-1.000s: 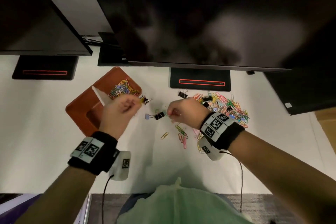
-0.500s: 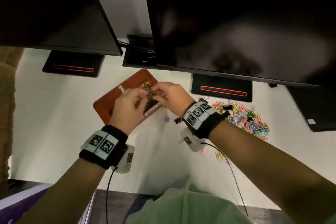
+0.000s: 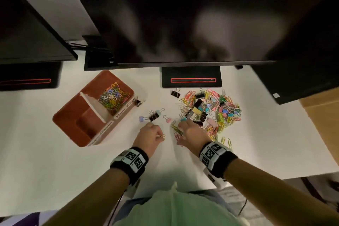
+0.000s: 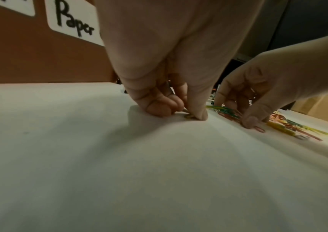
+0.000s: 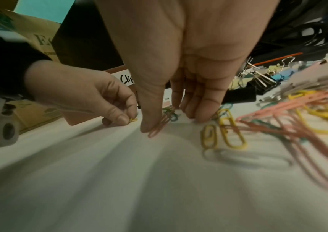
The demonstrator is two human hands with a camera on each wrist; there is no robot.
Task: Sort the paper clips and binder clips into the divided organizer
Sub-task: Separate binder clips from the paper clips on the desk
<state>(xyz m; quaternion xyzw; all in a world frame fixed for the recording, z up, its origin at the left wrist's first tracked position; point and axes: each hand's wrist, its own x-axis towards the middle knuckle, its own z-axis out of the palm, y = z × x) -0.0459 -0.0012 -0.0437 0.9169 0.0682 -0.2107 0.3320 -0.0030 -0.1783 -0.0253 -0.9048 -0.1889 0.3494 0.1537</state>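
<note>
While my left hand [image 3: 149, 136] pinches a yellow paper clip [image 3: 162, 136] on the table [image 3: 55, 161], my right hand [image 3: 192, 134] presses straight fingers on pink and green clips; the organizer [image 3: 73, 115] sits at ten o'clock.

organizer [image 3: 73, 115] left, clip pile [image 3: 211, 110] right, on table [image 3: 55, 170]

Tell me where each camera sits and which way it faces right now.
Head: above, looking down at the organizer, the clip pile and both forearms.
Left wrist: low over the table, along the left hand pinching a yellow paper clip.
Right wrist: along the right hand, fingers on paper clips.
All three show both hands.
</note>
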